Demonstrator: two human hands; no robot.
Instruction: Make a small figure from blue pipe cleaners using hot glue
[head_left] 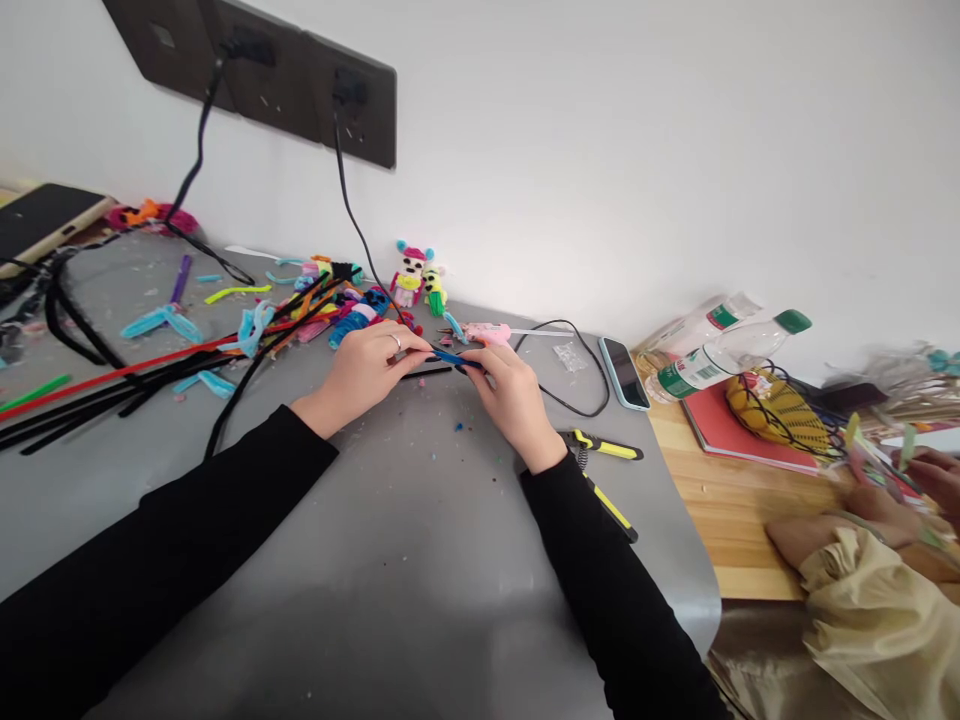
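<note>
Between my two hands, above the grey mat (pixel 420 520), is a short blue pipe cleaner piece (pixel 448 356). My left hand (pixel 373 365), with a ring on one finger, pinches its left end. My right hand (pixel 508 395) pinches the right end, thumb and fingers pressed together. Just behind the hands lie a pink glue gun (pixel 486 333) and a blue pipe cleaner bundle (pixel 361 316). Two small pipe cleaner figures, one pink and white (pixel 412 275) and one yellow and green (pixel 434 290), stand by the wall.
Black and red pipe cleaners (pixel 150 378) spread across the left. Yellow-black pliers (pixel 611 447) lie beside my right wrist, near a phone (pixel 624 373). Plastic bottles (pixel 720 358) and a red notebook (pixel 735 428) are on the wooden table. Another person's hands (pixel 892 505) work at far right.
</note>
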